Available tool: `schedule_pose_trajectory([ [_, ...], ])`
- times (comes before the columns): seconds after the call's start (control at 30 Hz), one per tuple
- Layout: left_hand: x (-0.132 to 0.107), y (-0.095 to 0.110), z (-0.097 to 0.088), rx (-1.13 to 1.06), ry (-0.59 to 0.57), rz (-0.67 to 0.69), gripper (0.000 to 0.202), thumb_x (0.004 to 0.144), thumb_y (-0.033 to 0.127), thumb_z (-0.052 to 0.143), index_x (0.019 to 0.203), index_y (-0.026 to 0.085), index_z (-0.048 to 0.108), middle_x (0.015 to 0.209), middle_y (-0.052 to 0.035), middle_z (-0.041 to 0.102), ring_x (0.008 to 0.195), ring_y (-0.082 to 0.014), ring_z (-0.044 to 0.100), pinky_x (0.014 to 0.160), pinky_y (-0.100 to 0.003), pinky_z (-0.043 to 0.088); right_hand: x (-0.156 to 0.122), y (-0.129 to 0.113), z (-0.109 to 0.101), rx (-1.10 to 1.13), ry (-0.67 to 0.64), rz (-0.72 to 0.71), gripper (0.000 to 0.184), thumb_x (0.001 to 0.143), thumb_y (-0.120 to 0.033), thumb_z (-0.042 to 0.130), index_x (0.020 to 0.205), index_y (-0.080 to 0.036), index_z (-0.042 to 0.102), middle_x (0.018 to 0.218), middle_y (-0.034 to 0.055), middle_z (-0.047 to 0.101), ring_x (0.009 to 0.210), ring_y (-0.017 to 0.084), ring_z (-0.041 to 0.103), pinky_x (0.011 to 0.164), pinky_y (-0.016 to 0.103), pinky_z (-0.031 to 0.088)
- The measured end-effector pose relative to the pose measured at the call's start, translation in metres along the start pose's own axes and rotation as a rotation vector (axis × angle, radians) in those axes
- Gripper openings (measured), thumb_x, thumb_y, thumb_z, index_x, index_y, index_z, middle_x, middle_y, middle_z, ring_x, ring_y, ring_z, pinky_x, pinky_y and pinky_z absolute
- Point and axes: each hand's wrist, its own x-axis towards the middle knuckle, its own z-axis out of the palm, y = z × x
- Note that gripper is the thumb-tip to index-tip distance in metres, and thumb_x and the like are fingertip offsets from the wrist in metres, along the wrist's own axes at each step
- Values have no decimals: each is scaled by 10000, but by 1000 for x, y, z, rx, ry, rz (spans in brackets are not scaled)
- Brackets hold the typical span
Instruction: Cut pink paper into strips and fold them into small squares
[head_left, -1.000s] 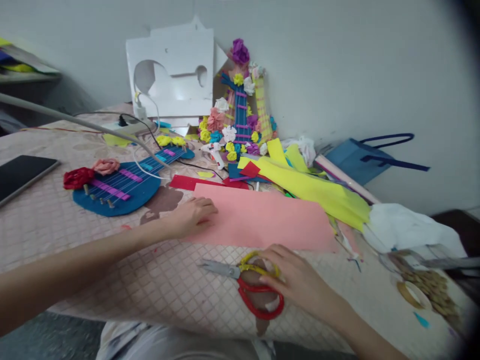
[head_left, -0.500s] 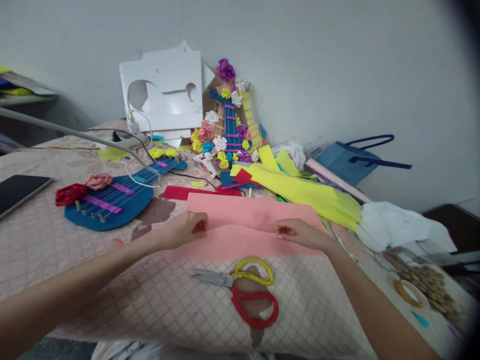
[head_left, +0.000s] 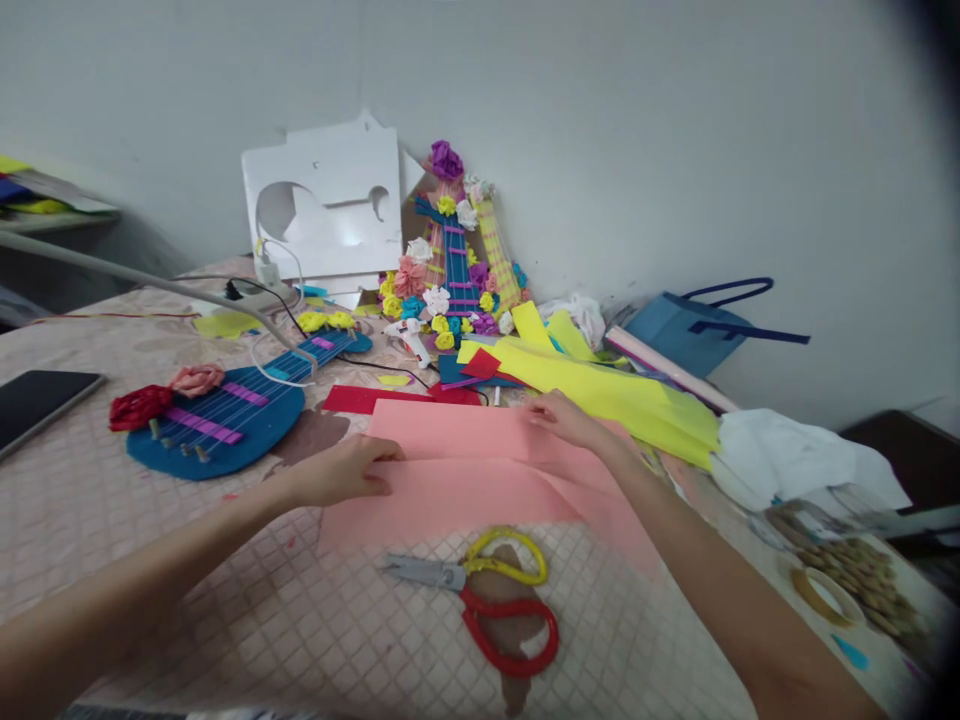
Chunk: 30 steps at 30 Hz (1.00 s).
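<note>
A sheet of pink paper (head_left: 450,500) lies on the table with a crease running across it, and its lower right part spreads toward my right forearm. My left hand (head_left: 349,470) rests on the sheet's left edge, thumb and fingers apart with paper showing between them. At the sheet's upper edge, right of its middle, is my right hand (head_left: 566,418); its fingertips touch the paper but are smeared by motion. In front of the paper lie scissors (head_left: 480,590) with one yellow and one red handle, blades pointing left.
A blue toy guitar (head_left: 225,420) with paper roses lies at left near a phone (head_left: 45,405). Behind the paper are a red strip (head_left: 352,398), a glue gun (head_left: 409,340), yellow sheets (head_left: 600,385) and flowered guitars (head_left: 457,260). At right stand a white bag (head_left: 802,460) and a tape roll (head_left: 825,597).
My right hand has moved up and left from the crease to the paper's upper edge. My left hand's fingers have spread from a pinch. The paper's lower layer has fanned out lower on both sides.
</note>
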Motion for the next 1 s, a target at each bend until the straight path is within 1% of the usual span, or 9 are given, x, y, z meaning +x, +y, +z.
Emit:
schedule_pose_trajectory([
  [0.1,3,-5,-2,-5,16,0,272,763,312,556,978,163,628,950,-45,665,844,-193,598,690,-242,404,-1,0,-16,-39,18,-11,163,829,-246,522,829,-166,664,842,61,670,873,218,569,784,335,437],
  [0.2,10,-11,-5,-9,46,5,246,763,355,550,880,152,622,857,-30,644,772,-177,569,638,-232,373,-3,8,-46,-74,65,11,190,842,-262,500,839,-176,669,862,62,679,854,211,577,771,320,430],
  [0.37,25,-22,-8,-55,77,30,294,787,416,511,680,146,548,662,7,536,609,-124,466,529,-221,288,10,46,-95,-158,204,165,190,815,-244,502,802,-173,678,845,88,690,811,234,592,730,329,424],
  [0.6,37,-27,-12,-100,95,-11,330,797,428,490,776,138,648,728,-32,633,664,-154,535,562,-228,357,33,98,-117,-229,404,437,171,793,-223,521,814,-128,662,927,178,658,931,300,560,771,414,399],
  [0.7,40,-29,-13,-114,97,-37,322,787,419,493,775,138,650,722,-36,639,652,-154,545,557,-226,371,40,94,-114,-222,523,488,306,855,-263,444,1004,-59,616,1139,277,548,1108,337,481,851,461,356],
  [0.77,41,-32,-15,-131,116,-65,319,779,421,497,769,138,642,716,-33,635,646,-152,545,547,-221,374,44,77,-104,-175,525,449,355,881,-266,397,1091,-38,570,1158,283,534,1097,306,504,868,436,366],
  [0.87,43,-38,-19,-143,149,-77,315,770,427,504,749,136,623,700,-27,616,644,-146,537,543,-212,372,36,32,-72,-48,362,288,290,893,-276,406,1056,-127,595,951,146,660,853,214,613,760,347,457],
  [0.93,45,-43,-22,-150,154,-59,311,771,428,505,733,136,605,681,-18,592,634,-136,519,542,-205,367,22,-7,-40,16,237,158,227,876,-325,475,976,-193,630,919,71,682,822,188,626,734,307,478],
  [1.0,46,-47,-24,-172,142,-40,303,776,426,504,733,139,590,674,-9,576,623,-127,506,541,-200,363,5,-43,-5,43,164,70,258,818,-359,572,1035,-227,618,978,43,679,867,191,623,751,304,483],
])
